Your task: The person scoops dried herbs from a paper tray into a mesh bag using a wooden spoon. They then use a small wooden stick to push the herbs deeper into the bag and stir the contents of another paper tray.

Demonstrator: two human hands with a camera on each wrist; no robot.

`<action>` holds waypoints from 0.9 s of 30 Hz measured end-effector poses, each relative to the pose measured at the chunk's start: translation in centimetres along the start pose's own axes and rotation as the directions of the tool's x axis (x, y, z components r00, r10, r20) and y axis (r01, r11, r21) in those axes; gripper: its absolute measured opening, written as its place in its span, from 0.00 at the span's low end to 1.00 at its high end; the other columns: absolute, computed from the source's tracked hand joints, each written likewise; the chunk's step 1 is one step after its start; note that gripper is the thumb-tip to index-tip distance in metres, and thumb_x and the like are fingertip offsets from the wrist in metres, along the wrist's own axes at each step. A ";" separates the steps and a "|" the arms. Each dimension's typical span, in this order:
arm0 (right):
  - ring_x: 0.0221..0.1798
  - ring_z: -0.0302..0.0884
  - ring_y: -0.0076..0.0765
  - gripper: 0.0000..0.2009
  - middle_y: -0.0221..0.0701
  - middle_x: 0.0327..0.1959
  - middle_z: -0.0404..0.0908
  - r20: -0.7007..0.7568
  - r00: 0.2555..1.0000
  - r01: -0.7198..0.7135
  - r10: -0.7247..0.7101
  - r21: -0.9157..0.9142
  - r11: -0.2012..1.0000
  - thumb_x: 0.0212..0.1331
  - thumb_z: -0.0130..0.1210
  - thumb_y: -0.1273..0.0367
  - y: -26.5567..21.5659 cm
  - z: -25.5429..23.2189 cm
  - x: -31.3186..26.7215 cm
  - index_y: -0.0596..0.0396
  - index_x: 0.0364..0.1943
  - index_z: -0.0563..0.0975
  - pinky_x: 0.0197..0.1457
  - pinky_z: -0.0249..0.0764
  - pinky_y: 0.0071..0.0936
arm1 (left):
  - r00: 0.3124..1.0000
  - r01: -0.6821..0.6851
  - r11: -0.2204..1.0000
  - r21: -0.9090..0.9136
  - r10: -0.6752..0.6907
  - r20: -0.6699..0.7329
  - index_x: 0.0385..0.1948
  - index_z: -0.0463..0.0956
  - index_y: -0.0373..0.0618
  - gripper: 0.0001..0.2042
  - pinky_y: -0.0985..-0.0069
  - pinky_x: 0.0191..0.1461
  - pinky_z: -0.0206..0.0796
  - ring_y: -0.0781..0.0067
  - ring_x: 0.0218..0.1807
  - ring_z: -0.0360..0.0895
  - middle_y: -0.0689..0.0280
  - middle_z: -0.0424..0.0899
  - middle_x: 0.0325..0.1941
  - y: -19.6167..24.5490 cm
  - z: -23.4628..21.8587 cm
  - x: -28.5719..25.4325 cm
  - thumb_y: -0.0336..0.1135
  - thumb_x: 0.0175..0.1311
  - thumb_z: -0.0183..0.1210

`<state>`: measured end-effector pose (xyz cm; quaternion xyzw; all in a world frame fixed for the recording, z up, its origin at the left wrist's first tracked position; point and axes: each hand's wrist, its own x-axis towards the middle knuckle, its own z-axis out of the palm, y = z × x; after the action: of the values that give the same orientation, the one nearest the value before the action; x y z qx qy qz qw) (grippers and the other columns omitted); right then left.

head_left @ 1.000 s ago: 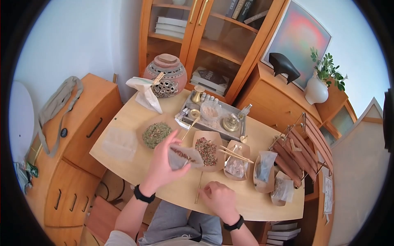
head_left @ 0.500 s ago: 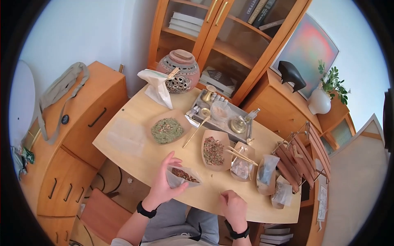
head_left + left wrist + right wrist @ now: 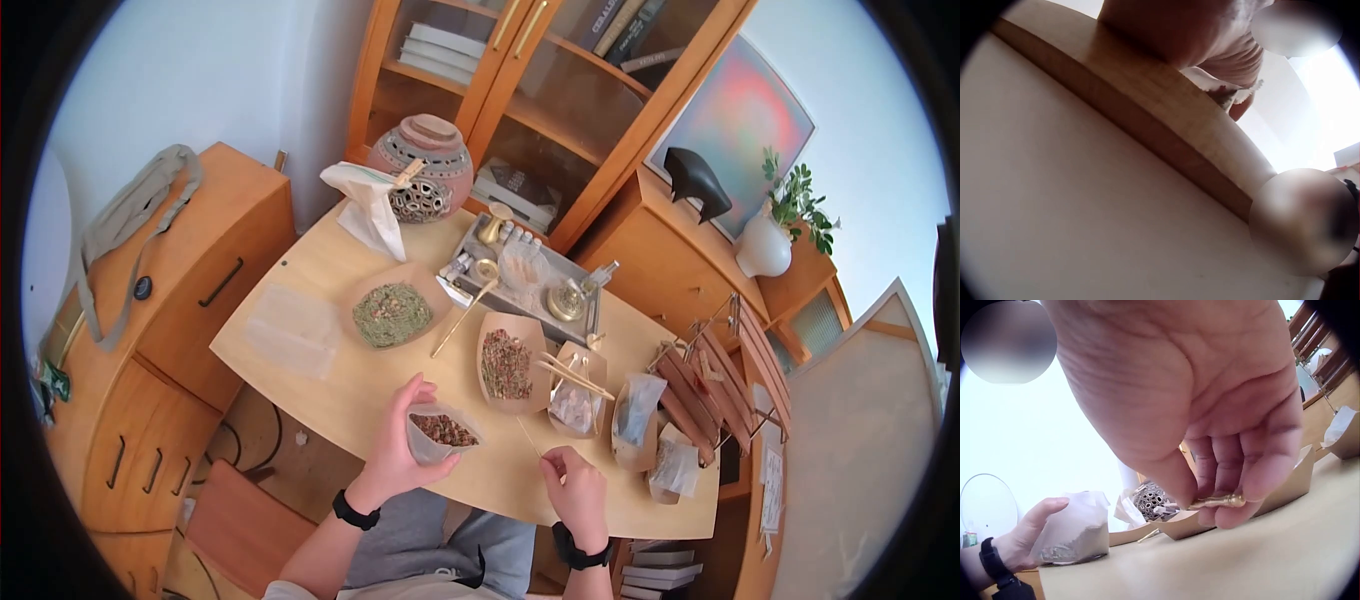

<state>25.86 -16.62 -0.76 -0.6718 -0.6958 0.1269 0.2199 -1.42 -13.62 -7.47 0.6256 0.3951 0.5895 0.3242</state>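
L hand (image 3: 388, 455) holds translucent pouch (image 3: 430, 453), thumb one side, fingers the other; L grip = wrapped round pouch. Pouch mouth gapes twd head cam, dried reddish-brown mix (image 3: 445, 430) visible inside. Pouch is at near edge of table (image 3: 640, 505), L of R hand (image 3: 578, 490); can't tell if its base touches wood. L wrist cam: mostly table edge + part of hand, pouch hardly readable.

R hand pinches thin brass stick (image 3: 1219, 501) btwn thumb & fingers; R grip = grasping stick. Knobbed end shows in R wrist view; thin end points away from body, near petal boat (image 3: 510, 405), apart from pouch. Tip contact w/ table unclear.

Petal boat = brown paper, loose red/green dried bits, beyond the hands. To its R: boat w/ pale chunks (image 3: 575, 418), wooden tongs (image 3: 577, 373) laid across; then boat w/ bluish packet (image 3: 635, 410), boat w/ clear bag (image 3: 675, 470). To its L: herb boat (image 3: 432, 290), heaped w/ green stuff; gold-coloured rod (image 3: 462, 325) btwn the two.

Far side of table: grey tray (image 3: 545, 320) w/ brass pieces, glass bowl & small vials; openwork pot (image 3: 425, 165); white paper bag (image 3: 370, 205), clothespin on top. Far L: translucent sheet (image 3: 293, 330), flat. Wooden rack (image 3: 690, 395) at R end.
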 end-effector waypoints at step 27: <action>0.14 0.79 0.32 0.22 0.36 0.17 0.85 0.200 0.937 -0.334 0.287 0.266 0.904 0.74 0.54 0.59 -2.3 1.3 8.8 0.66 0.32 0.85 0.22 0.73 0.30 | 0.991 0.045 0.961 0.274 -0.078 0.108 0.75 0.54 0.37 0.57 0.54 0.71 0.61 0.49 0.67 0.70 0.52 0.74 0.66 1.3 -0.4 0.5 0.41 0.41 0.81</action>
<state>23.26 -7.94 0.39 -0.7216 -0.5678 0.3152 0.2398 -1.66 -13.79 -6.10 0.6851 0.4714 0.4816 0.2766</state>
